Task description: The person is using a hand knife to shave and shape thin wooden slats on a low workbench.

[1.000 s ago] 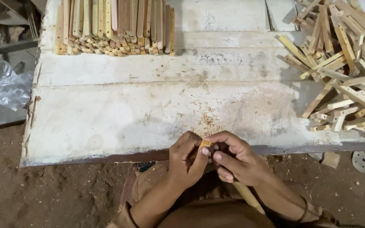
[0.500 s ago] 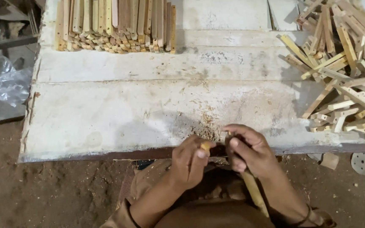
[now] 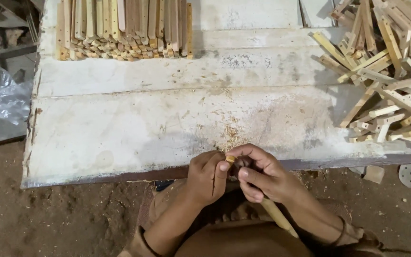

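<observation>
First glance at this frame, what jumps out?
Both hands meet at the near edge of the white worktable: the left hand and right hand pinch a slim wooden stick that runs down toward the lap. A neat stack of wooden strips sits at the far left, and a loose heap of offcuts sprawls on the right. Sawdust lies just ahead of the hands.

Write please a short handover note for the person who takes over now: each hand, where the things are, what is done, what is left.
Left hand: pinches the tip of a thin wooden stick.
Right hand: grips the same stick just beside it, at the near edge of the white board.
Done: neat stack of sticks at far left; shavings in front of the hands.
Left: loose pile of sticks at right.
</observation>
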